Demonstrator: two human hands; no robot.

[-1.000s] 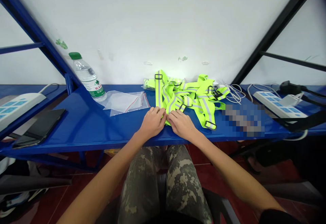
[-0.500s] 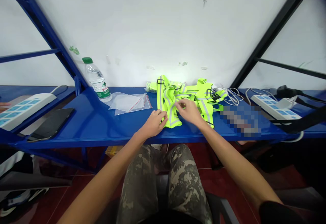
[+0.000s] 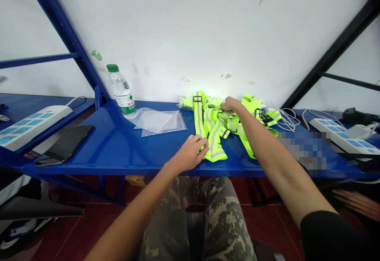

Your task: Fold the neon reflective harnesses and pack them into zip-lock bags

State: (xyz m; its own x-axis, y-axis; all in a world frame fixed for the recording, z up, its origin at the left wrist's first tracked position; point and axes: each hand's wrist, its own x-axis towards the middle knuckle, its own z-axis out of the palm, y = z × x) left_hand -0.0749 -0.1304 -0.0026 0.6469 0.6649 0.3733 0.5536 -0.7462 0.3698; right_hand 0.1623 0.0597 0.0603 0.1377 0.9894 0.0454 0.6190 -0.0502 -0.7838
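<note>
A tangle of neon yellow reflective straps (image 3: 218, 128) with grey bands and black buckles lies on the blue metal shelf (image 3: 118, 150) in front of me. My left hand (image 3: 191, 154) rests on the near end of the straps, fingers curled and pressing it down. My right hand (image 3: 230, 104) reaches to the far side of the pile, by the wall, and pinches a strap there.
Clear zip bags (image 3: 158, 120) lie left of the straps, beside a water bottle (image 3: 121, 93). A black phone (image 3: 67, 144) and a white power strip (image 3: 26, 124) sit at far left. White cables (image 3: 283, 118) and another power strip (image 3: 344, 134) lie to the right.
My right hand has left the near end of the straps and moved away from me to the back of the pile. The left hand has stayed on the near end.
</note>
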